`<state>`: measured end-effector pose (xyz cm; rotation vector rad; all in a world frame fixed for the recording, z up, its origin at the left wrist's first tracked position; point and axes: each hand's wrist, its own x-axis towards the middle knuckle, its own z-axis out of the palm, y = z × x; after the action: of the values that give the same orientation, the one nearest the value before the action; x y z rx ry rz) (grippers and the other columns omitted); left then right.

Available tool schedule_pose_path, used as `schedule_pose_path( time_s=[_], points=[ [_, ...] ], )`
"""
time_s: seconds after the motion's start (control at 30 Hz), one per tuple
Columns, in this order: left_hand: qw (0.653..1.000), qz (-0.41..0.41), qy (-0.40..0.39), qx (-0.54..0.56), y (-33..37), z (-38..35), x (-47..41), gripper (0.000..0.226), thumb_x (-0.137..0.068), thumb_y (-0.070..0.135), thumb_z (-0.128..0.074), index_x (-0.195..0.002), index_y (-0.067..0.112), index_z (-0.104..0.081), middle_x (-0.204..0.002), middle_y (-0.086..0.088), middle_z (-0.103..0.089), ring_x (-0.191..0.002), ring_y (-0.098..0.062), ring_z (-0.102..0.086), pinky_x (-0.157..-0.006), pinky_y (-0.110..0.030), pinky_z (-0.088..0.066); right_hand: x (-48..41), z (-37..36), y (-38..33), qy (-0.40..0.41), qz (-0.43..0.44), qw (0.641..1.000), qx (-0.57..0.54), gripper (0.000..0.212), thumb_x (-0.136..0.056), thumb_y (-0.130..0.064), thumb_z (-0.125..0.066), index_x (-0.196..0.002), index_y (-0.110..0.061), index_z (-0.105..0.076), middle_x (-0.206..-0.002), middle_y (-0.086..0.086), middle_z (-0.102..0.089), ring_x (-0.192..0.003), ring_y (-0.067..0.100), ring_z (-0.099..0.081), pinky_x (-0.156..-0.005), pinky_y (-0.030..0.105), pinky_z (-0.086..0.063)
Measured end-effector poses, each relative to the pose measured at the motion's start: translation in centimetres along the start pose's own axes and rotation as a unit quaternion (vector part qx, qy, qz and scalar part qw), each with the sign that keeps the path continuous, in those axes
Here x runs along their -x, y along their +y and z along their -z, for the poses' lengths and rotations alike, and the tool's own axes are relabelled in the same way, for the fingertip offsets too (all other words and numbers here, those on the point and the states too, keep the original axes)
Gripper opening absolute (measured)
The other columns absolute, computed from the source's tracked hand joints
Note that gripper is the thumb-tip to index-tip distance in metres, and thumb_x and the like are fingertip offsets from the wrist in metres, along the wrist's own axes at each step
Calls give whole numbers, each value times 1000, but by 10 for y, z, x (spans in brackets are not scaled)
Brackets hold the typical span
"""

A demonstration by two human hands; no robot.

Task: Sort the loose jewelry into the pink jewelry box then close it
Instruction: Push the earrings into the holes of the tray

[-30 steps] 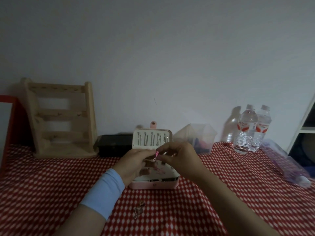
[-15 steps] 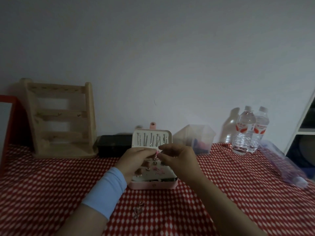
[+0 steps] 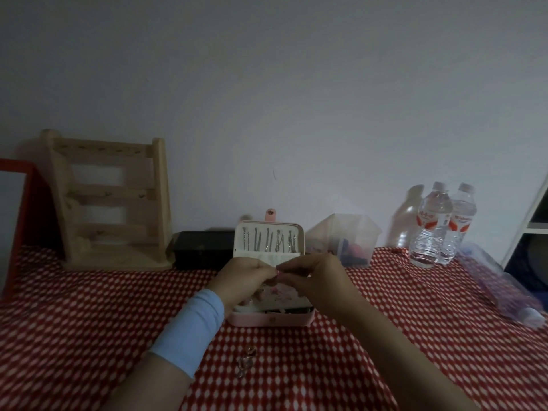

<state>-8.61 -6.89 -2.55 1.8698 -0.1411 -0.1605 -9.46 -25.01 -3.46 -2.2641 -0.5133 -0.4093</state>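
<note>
Head view, dim light.

- Pink jewelry box (image 3: 271, 319) stands open at tabletop centre, on the red-and-white checked cloth (image 3: 89, 321). Its lid (image 3: 268, 232) is upright at the back, with a row of thin metal pieces hanging inside it.
- Left hand (image 3: 243, 277) and right hand (image 3: 314, 278) meet over the open box, fingers curled, fingertips touching at the middle.
- A small pink piece (image 3: 278, 272) shows at the point where the fingertips meet. Both hands seem to pinch it; it is too small to say what kind of jewelry it is.
- A light blue wristband (image 3: 189, 330) sits on the left forearm.
- Loose jewelry (image 3: 245, 361), a small cluster of rings or clasps, lies on the cloth in front of the box, near the left forearm and apart from the box.
- Wooden rack (image 3: 109, 203) stands far left against the wall; a black case (image 3: 203, 252) sits between it and the lid.
- Clear plastic container (image 3: 344, 238) is just right of the lid, with dark items inside.
- Two water bottles (image 3: 434, 226) stand side by side at far right.
</note>
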Motion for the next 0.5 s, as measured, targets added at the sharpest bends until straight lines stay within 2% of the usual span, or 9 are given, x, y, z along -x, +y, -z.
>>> schedule_pose_path(
  time_s=[0.03,0.1,0.2,0.3,0.4,0.5],
  points=[
    [998,-21,6,-65,-2,2,-1,8,-89,21,-66,-91,19,-74,-84,4,-71,-68,-8,-62,-52,-16,-44,-2,3,0,-44,-16,999,25,23,-87,-21,-76,-110,-20,-77,-116,-7,-74,-101,-1,-67,-89,23,-59],
    [991,-50,20,-121,-5,7,-4,7,-87,20,-68,-86,20,-74,-86,9,-70,-73,-5,-62,-59,-16,-47,-5,7,-2,-102,-30,991,86,24,-88,-24,-75,-112,-23,-77,-116,-8,-74,-100,0,-65,-93,23,-56],
    [979,-85,31,-180,-10,15,-6,10,-86,20,-68,-86,29,-72,-89,14,-68,-86,-2,-63,-74,-16,-50,-11,8,-6,-144,-28,978,149,23,-89,-26,-75,-112,-28,-77,-116,-10,-74,-95,-1,-63,-93,19,-53],
    [960,-87,6,-267,-14,17,-6,10,-86,27,-68,-89,36,-73,-100,16,-68,-99,-4,-62,-92,-25,-50,-13,7,-11,-172,-25,966,191,22,-89,-27,-74,-111,-31,-77,-114,-11,-73,-89,0,-56,-87,16,-46],
    [941,-81,-3,-328,-14,16,-5,12,-87,33,-66,-93,38,-74,-111,14,-68,-104,-9,-60,-95,-28,-49,-16,5,-16,-181,-19,959,215,21,-90,-28,-73,-110,-32,-77,-111,-11,-73,-90,1,-57,-85,16,-44],
    [936,-95,12,-339,-13,16,-4,12,-87,33,-65,-93,38,-74,-115,14,-67,-108,-10,-60,-97,-29,-49,-17,3,-19,-194,-23,951,239,23,-92,-27,-71,-114,-30,-76,-115,-10,-73,-95,5,-59,-89,17,-45]
  ],
)
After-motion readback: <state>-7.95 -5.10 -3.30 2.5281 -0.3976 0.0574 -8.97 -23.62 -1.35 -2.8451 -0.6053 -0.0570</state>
